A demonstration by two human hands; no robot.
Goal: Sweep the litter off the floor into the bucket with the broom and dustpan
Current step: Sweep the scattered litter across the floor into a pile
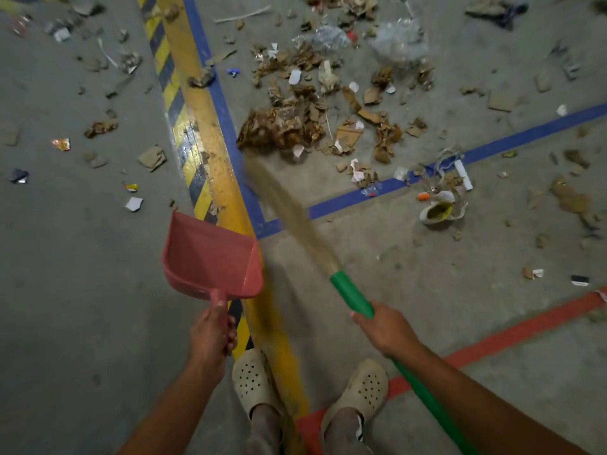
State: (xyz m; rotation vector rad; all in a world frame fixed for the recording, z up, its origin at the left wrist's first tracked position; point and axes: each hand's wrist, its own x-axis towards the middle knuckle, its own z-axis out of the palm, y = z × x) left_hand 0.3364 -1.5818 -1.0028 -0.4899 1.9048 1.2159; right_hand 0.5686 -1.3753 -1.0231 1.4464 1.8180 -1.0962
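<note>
Left hand (212, 330): fingers wrapped round the stub handle of the red plastic dustpan (203, 254). The pan sits at 12 o'clock from the hand with its open mouth facing 12. Its right edge overlaps the yellow-and-black hazard stripe (184, 126). Can't tell if it is touching the grey concrete floor (82, 290).

Right hand (386, 330): fist closed round the green handle of the straw-bristle broom (351, 295). The handle's tail runs to 5 o'clock under the forearm, and the bristles run to 11 o'clock from the hand. The bristles are blurred. The tip lies at the 7 o'clock edge of the main heap of brown cardboard and paper litter (285, 126); contact is not readable through the blur.

The heap is at 12 o'clock of the frame, inside the corner of the blue floor tape (525, 133). Looser scraps are scattered from 9 through 3. A clear crumpled plastic bag (399, 37) lies at 1 o'clock, past the heap.

Two beige perforated clogs (253, 382) at 6 o'clock straddle the stripe. Red floor tape (512, 333) runs at 4 o'clock.
</note>
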